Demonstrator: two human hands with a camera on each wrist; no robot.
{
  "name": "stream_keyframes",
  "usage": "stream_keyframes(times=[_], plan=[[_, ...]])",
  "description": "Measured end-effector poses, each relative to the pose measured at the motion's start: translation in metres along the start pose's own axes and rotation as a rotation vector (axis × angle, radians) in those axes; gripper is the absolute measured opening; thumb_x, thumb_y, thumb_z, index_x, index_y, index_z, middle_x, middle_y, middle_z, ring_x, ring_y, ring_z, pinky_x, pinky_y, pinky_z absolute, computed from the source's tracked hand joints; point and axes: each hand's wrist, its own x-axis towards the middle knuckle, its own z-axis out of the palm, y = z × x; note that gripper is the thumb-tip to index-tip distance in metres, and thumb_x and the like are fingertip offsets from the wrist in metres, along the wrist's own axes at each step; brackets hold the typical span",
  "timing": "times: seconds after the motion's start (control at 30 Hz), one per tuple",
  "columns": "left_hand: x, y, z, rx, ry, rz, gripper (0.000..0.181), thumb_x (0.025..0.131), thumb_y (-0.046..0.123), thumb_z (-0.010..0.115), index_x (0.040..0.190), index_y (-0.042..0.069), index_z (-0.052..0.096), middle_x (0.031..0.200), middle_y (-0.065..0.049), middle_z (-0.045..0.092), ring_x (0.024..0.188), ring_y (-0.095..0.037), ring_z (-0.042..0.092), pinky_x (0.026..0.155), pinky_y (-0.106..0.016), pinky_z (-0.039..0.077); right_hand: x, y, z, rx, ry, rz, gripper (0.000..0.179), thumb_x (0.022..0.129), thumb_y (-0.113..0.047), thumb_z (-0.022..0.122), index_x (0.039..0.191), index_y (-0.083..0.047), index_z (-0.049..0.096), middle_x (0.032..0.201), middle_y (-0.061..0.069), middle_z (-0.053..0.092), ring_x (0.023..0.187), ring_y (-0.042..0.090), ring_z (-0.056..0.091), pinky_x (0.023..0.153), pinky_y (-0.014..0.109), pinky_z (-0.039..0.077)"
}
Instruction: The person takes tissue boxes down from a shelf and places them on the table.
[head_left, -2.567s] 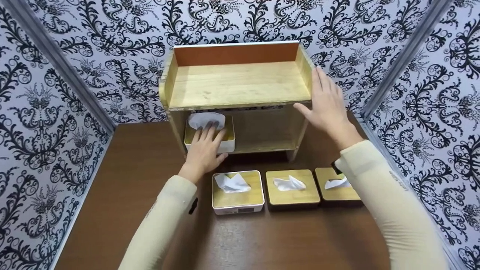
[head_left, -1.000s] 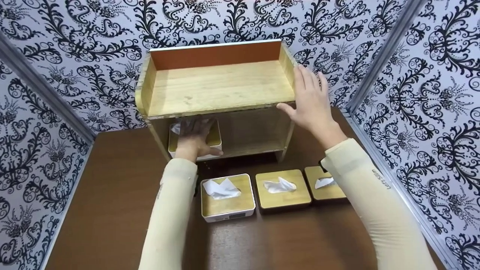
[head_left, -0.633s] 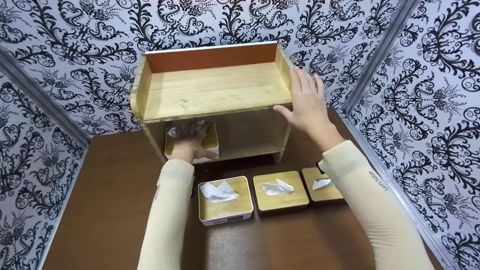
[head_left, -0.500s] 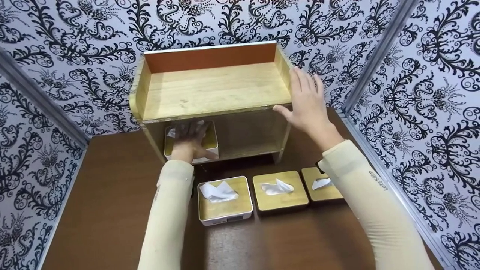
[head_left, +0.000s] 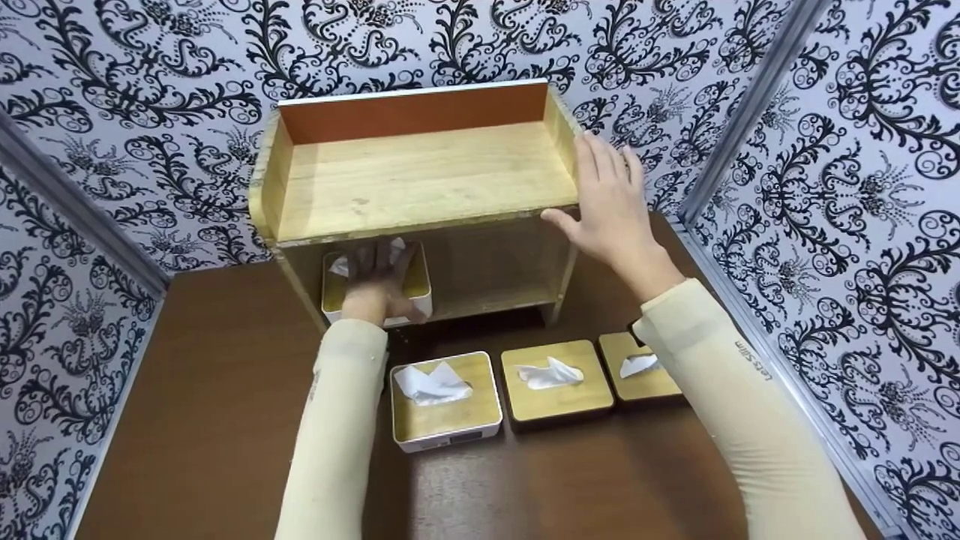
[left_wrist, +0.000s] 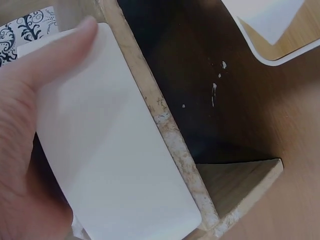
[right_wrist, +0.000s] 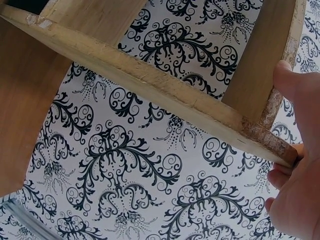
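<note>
A wooden shelf [head_left: 420, 180] with two levels stands at the back of the table. On its lower level, at the left end, sits a white tissue box [head_left: 421, 277] with a wood-look lid. My left hand [head_left: 373, 281] lies over that lid, fingers reaching inward and darkened by the upper board's shadow. In the left wrist view its thumb [left_wrist: 75, 47] lies across the white front wall [left_wrist: 112, 135] of the box. My right hand [head_left: 611, 202] rests on the shelf's right side panel, fingers straight along the outside, and the thumb [right_wrist: 284, 75] touches the upper board's front edge.
In front of the shelf three more tissue boxes stand in a row: a white one [head_left: 450, 416], a dark-sided one [head_left: 555, 405] and another dark-sided one [head_left: 645, 386] partly behind the right sleeve. Patterned walls [head_left: 840, 247] enclose the brown table [head_left: 202, 420].
My left hand has gone deeper over the box in the shelf, its thumb now at the front. The head view has turned right. My right hand stays on the side panel.
</note>
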Motion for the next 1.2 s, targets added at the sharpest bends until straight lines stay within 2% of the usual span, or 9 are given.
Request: stream_keyframes(times=[0.13, 0.37, 0.6, 0.8, 0.93, 1.2], plan=[[0.002, 0.000, -0.001, 0.017, -0.007, 0.012, 0.130, 0.056, 0.052, 0.086, 0.158, 0.027, 0.009, 0.163, -0.023, 0.001, 0.150, -0.045, 0.000, 0.119, -0.065, -0.002, 0.000, 0.000, -0.001, -0.006, -0.009, 0.004, 0.107, 0.084, -0.066, 0.059, 0.157, -0.008, 0.008, 0.163, 0.014, 0.017, 0.150, 0.032, 0.018, 0.124, 0.052, 0.004], [0.013, -0.008, 0.008, 0.022, -0.016, 0.022, 0.136, 0.052, 0.053, 0.086, 0.158, 0.028, 0.005, 0.163, -0.024, -0.002, 0.150, -0.046, -0.003, 0.119, -0.066, -0.005, 0.001, -0.001, -0.002, -0.001, -0.018, 0.001, 0.107, 0.084, -0.066, 0.059, 0.157, -0.009, 0.006, 0.164, 0.013, 0.015, 0.150, 0.032, 0.016, 0.124, 0.052, 0.003], [0.009, -0.004, 0.003, 0.018, -0.037, 0.017, 0.136, 0.053, 0.048, 0.087, 0.158, 0.028, 0.004, 0.163, -0.024, -0.006, 0.150, -0.046, -0.005, 0.119, -0.066, -0.005, 0.001, -0.001, -0.002, 0.008, -0.023, 0.005, 0.106, 0.085, -0.065, 0.059, 0.157, -0.009, 0.005, 0.164, 0.012, 0.013, 0.151, 0.031, 0.016, 0.124, 0.052, 0.002], [0.001, 0.004, -0.008, 0.043, -0.051, 0.021, 0.130, 0.057, 0.043, 0.089, 0.158, 0.026, 0.008, 0.163, -0.023, -0.002, 0.149, -0.049, 0.000, 0.118, -0.069, 0.003, 0.000, -0.002, -0.002, -0.008, -0.025, 0.005, 0.106, 0.085, -0.066, 0.059, 0.157, -0.007, 0.007, 0.163, 0.014, 0.015, 0.150, 0.032, 0.017, 0.124, 0.052, 0.003], [-0.003, 0.007, -0.012, 0.053, -0.035, 0.029, 0.129, 0.057, 0.040, 0.089, 0.158, 0.025, 0.010, 0.163, -0.024, 0.004, 0.148, -0.050, 0.005, 0.117, -0.069, 0.007, 0.000, -0.003, -0.002, -0.006, -0.035, 0.007, 0.106, 0.085, -0.066, 0.058, 0.157, -0.007, 0.007, 0.164, 0.014, 0.014, 0.150, 0.032, 0.016, 0.124, 0.052, 0.003], [-0.004, 0.008, -0.011, 0.041, 0.021, 0.062, 0.131, 0.049, 0.033, 0.093, 0.156, 0.024, 0.018, 0.159, -0.028, 0.013, 0.145, -0.052, 0.015, 0.115, -0.070, 0.014, 0.000, -0.002, -0.003, 0.004, -0.044, 0.010, 0.105, 0.086, -0.064, 0.058, 0.157, -0.008, 0.004, 0.164, 0.013, 0.011, 0.151, 0.032, 0.014, 0.124, 0.052, 0.001]])
